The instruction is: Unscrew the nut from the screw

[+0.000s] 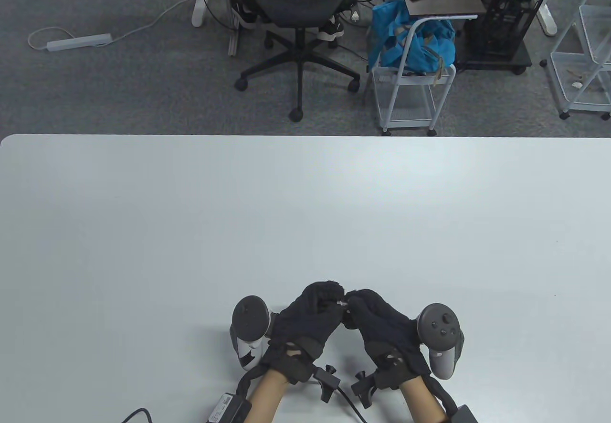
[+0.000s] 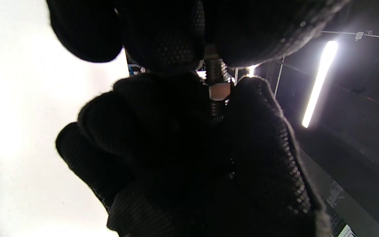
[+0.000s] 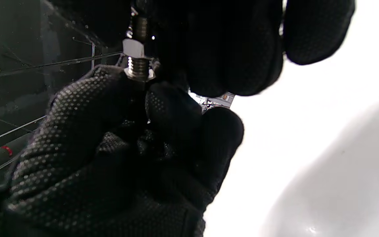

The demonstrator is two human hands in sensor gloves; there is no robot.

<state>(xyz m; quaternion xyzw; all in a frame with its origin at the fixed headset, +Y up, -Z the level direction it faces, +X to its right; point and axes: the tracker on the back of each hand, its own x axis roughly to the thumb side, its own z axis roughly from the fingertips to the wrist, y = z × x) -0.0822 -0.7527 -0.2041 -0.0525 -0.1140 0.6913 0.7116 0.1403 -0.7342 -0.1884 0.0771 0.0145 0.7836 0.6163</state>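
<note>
My two gloved hands meet above the white table [image 1: 305, 213] near its front edge. Between them is a small metal screw [image 1: 341, 302] with a hex nut on its thread. My left hand [image 1: 333, 299] grips one end of the screw [image 2: 214, 67]. My right hand [image 1: 352, 302] pinches the nut [image 2: 219, 91] between thumb and fingers. In the right wrist view the nut [image 3: 133, 48] sits partway along the thread [image 3: 137, 67], with thread showing on both sides. The screw's head is hidden in the glove.
A black cable [image 1: 346, 401] and wrist straps lie at the table's front edge. Beyond the far edge stand an office chair [image 1: 298, 22] and a white cart with a blue bag [image 1: 410, 41] on the grey carpet.
</note>
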